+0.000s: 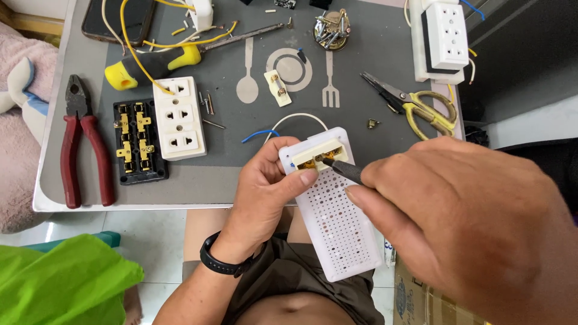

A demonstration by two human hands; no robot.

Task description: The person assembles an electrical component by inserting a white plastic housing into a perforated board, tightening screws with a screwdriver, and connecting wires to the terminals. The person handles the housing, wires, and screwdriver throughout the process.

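Note:
My left hand (268, 180) grips a white perforated plastic box (337, 222) near its top, thumb lying by the cream socket module with brass terminals (319, 155) set in its upper end. A white wire (301, 117) and a blue wire (256, 135) run out from behind the box. My right hand (469, 222) is closed on a dark screwdriver shaft (343, 170) whose tip rests on the brass terminals. A black band is on my left wrist.
On the grey tray (241, 180) lie red-handled pliers (81, 144), a black terminal base (138, 141), a white triple socket face (179, 117), a yellow-handled screwdriver (156, 63), yellow scissors (421, 108), a cup of screws (331, 27) and a white socket block (445, 39). A green bag (66, 280) is at lower left.

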